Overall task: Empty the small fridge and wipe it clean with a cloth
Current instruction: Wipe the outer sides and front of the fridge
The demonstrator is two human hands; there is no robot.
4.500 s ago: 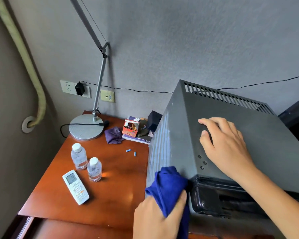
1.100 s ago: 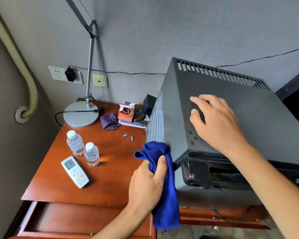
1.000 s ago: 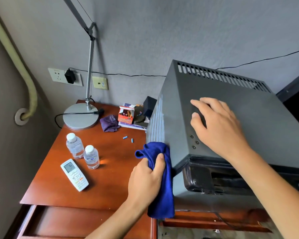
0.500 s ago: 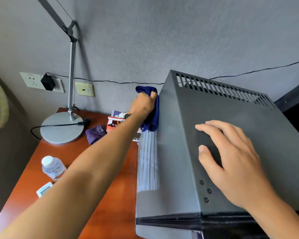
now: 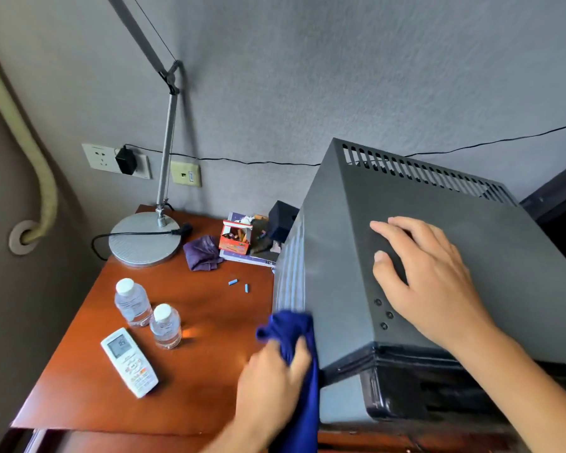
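Wiping fridge [image 5: 337, 256] side, blue cloth [image 5: 296, 335]

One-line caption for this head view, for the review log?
Left hand wipes the dark grey metal fridge's side with a blue cloth; right hand rests flat on top.

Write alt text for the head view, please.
A left hand presses a blue cloth against the left side of a small grey fridge while the right hand rests flat on top; two water bottles stand on the wooden table beside it.
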